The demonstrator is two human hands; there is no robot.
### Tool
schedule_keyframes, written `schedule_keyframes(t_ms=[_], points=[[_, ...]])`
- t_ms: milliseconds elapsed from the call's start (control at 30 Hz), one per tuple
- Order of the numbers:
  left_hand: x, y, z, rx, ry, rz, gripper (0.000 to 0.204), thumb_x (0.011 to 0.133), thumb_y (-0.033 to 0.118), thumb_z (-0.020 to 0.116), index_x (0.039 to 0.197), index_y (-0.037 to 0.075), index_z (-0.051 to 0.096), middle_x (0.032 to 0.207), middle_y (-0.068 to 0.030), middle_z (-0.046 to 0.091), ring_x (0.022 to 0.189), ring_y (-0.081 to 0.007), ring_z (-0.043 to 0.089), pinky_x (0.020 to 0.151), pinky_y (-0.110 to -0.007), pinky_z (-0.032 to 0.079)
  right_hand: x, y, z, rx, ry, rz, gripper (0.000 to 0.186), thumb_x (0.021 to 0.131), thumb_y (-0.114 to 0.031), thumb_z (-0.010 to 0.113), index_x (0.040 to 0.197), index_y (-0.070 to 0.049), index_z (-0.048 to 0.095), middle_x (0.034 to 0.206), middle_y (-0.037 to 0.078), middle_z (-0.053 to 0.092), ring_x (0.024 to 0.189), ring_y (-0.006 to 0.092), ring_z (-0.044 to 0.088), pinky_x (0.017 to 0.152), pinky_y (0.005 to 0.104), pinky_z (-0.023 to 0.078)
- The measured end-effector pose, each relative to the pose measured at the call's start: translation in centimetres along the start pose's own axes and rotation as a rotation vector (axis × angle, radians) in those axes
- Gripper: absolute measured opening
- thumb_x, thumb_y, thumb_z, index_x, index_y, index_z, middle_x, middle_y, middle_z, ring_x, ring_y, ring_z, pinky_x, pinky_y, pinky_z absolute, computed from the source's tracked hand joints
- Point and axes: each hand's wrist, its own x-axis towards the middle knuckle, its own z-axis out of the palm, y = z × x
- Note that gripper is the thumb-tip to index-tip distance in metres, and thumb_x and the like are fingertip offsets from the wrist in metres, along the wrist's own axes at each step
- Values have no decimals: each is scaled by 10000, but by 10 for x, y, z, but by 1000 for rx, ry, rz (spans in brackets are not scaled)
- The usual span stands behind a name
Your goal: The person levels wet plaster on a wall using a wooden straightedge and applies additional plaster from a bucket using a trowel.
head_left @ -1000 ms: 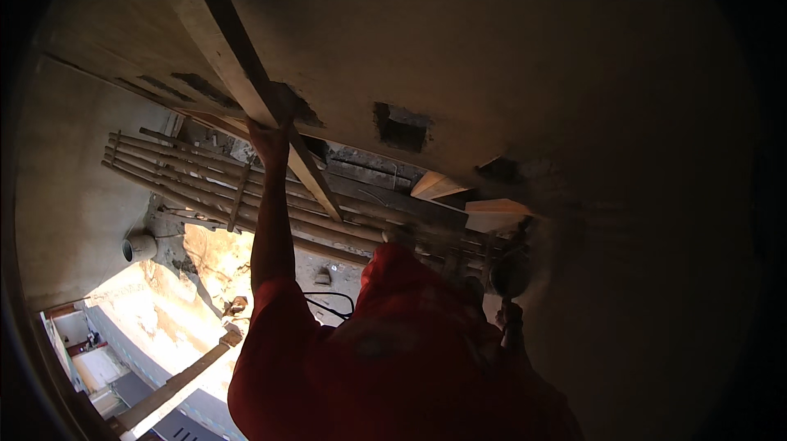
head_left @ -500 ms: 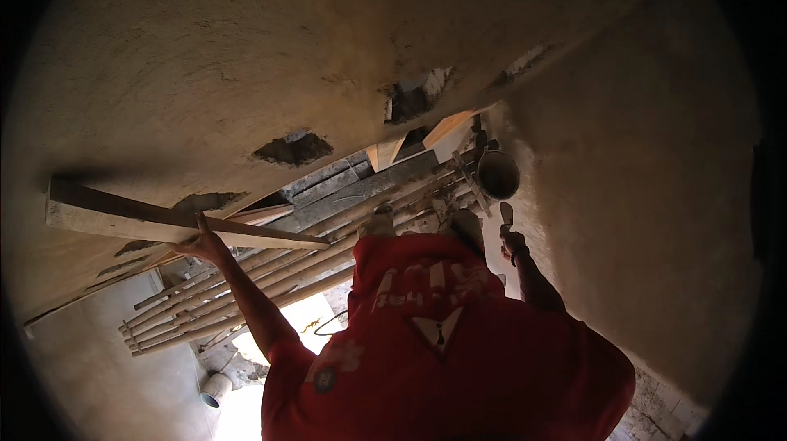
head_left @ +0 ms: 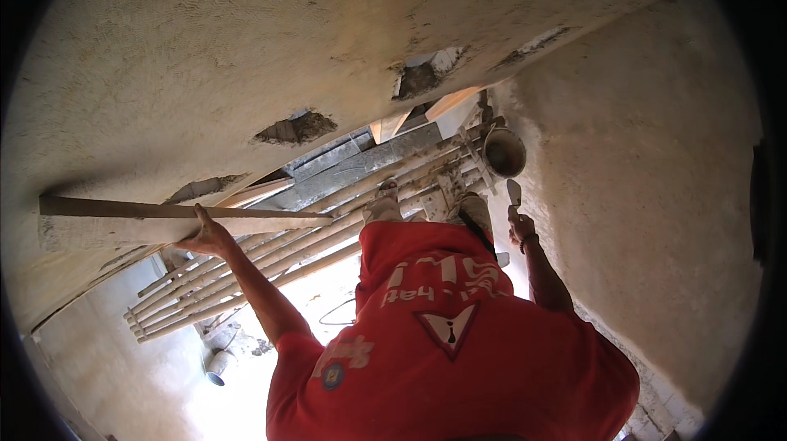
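Observation:
My left hand [head_left: 209,238] is closed on the edge of a long wooden board [head_left: 106,229], thumb on the upper side; the fingers under it are partly hidden. The board's far left end lies at the plastered wall [head_left: 270,31], and its other end reaches over the poles. On the right, my right hand [head_left: 520,229] grips the handle of a small trowel [head_left: 514,192], its blade pointing up and away from me. Just beyond the blade stands a round bucket [head_left: 503,152]; what is inside cannot be made out.
Long wooden poles [head_left: 238,295] form a platform under my feet, with grey planks [head_left: 361,175] beside them. Rough holes [head_left: 297,126] break the wall. Another plastered wall [head_left: 648,162] rises on the right. Far below at the left lies a second bucket [head_left: 217,365].
The whole view has shifted slightly and grown brighter. In it the board looks more level. Both hands keep their hold, and the trowel stays near the bucket.

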Motion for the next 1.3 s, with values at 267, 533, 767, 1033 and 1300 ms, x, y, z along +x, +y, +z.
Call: schedule_keyframes(t_ms=[267, 533, 767, 1033, 1300], points=[[-1, -14, -3, -99, -47, 62, 940, 715, 315, 811, 1340, -14, 191, 1292, -282, 293, 1171, -382, 407, 974, -519, 453, -8, -4, 2, 20, -18, 15, 249, 889, -345, 570, 861, -100, 541, 514, 30, 470, 382, 147, 451, 336, 309, 340], [2, 2, -12, 61, 2, 136, 1048, 725, 410, 781, 1415, 29, 89, 1337, -256, 235, 1225, -404, 341, 1059, -531, 358, -18, 1, 5, -10, 12, 25, 195, 891, -289, 573, 883, -95, 548, 519, 32, 476, 384, 149, 460, 332, 305, 335], [13, 33, -21, -13, 64, -51, 1085, 726, 443, 767, 1436, 61, 40, 1300, -229, 282, 1143, -398, 398, 995, -538, 415, -36, 10, 11, 58, 39, 71, 186, 882, -279, 583, 868, -95, 558, 534, 24, 477, 393, 139, 457, 339, 298, 330], [-3, 158, -33, -466, 191, 546, 765, 862, 394, 640, 1340, -7, 198, 1125, -156, 555, 1063, -233, 526, 923, -394, 458, -61, 36, 5, 208, 82, 126, 380, 848, -485, 612, 832, -110, 552, 528, 5, 457, 392, 119, 435, 337, 282, 297], [-121, 226, 27, -647, -1067, 437, 421, 894, 67, 580, 1269, -50, 428, 1030, -153, 587, 924, -216, 582, 831, -335, 474, -84, 104, -8, 460, 59, 181, 366, 866, -443, 604, 890, -86, 523, 557, 25, 466, 404, 127, 461, 334, 276, 312]])
